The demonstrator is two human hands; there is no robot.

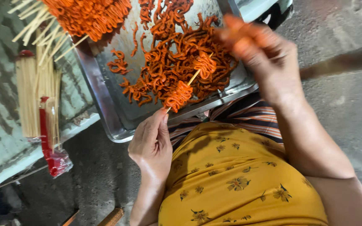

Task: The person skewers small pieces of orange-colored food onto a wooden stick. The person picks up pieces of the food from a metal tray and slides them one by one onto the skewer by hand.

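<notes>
L hand [151, 142]: fingers pinched, low | R hand [259, 54]: raised, fingers curled

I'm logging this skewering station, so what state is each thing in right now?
Thin wooden skewer: held at its lower end, two orange-red pieces threaded on.
Left hand: grip shut on the skewer.
Right hand: blurred, at the skewer's top end.
Shiny metal tray: partly covered with loose marinated strips.
Bundle of bare wooden sticks: in an opened plastic pack.

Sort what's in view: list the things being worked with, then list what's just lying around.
In use:
left hand
right hand
skewer
orange strips
metal tray

Lying about:
finished skewers
pack of bare sticks
wooden piece on the ground
</notes>
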